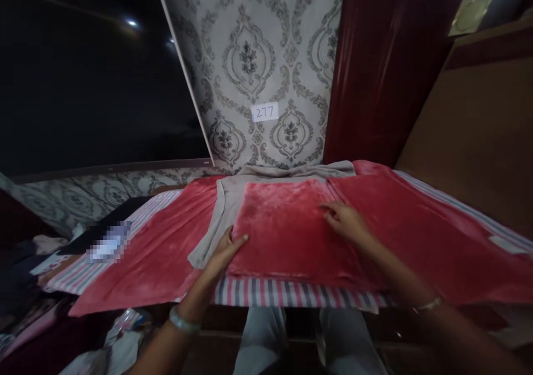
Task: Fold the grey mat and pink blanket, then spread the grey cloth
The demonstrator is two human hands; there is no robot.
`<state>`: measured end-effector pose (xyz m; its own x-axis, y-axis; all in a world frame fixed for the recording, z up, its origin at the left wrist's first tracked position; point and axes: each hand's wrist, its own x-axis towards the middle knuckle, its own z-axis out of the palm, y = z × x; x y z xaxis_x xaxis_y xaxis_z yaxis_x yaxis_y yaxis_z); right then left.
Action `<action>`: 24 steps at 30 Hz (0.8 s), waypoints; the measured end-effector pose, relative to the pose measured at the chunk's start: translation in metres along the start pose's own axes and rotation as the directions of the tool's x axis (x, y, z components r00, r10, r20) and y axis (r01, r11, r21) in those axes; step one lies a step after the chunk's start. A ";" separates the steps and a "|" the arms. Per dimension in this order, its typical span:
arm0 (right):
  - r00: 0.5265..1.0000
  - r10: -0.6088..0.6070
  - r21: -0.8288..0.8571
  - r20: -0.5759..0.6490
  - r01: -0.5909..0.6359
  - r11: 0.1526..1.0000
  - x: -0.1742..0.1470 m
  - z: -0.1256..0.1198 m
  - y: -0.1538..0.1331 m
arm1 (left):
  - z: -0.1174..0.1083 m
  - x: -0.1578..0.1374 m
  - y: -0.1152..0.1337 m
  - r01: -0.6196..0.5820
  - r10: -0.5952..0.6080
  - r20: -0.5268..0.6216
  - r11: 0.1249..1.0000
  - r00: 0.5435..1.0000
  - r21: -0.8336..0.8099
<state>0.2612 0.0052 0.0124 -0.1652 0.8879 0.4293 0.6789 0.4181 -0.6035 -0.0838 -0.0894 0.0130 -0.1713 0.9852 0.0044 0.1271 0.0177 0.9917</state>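
A folded red plush cloth lies in front of me, its left part over a grey cloth. My left hand is at its left edge, with the thumb on top and the other fingers tucked along the side, partly hidden. Near the right edge of the fold, my right hand rests on the plush with its index finger stretched out and the thumb apart. More red plush fabric spreads flat on the left and on the right.
A striped cloth covers the surface beneath. Behind are a patterned wall with a paper label reading 277, a dark screen at left and a dark red post. Loose items lie low at left.
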 end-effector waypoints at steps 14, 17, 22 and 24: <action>0.921 -0.124 0.087 0.369 0.099 0.991 0.203 0.169 -0.073 | -0.024 -0.073 -0.049 -0.155 0.122 0.098 0.845 0.988 0.512; 0.910 -0.101 0.057 0.402 0.085 0.995 0.219 0.188 -0.072 | -0.025 -0.072 -0.057 -0.142 0.157 0.029 0.786 0.987 0.602; 0.885 -0.089 0.004 0.457 0.097 0.995 0.229 0.199 -0.071 | -0.020 -0.061 -0.070 -0.146 0.163 0.037 0.730 0.986 0.668; 0.892 -0.102 0.001 0.440 0.113 0.994 0.233 0.201 -0.074 | -0.020 -0.061 -0.074 -0.159 0.168 0.046 0.758 0.985 0.633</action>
<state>0.0281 0.2200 0.0222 -0.5317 0.8337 0.1488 0.6548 0.5162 -0.5520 -0.1021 -0.1544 -0.0582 -0.1021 0.9811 0.1647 0.7416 -0.0353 0.6699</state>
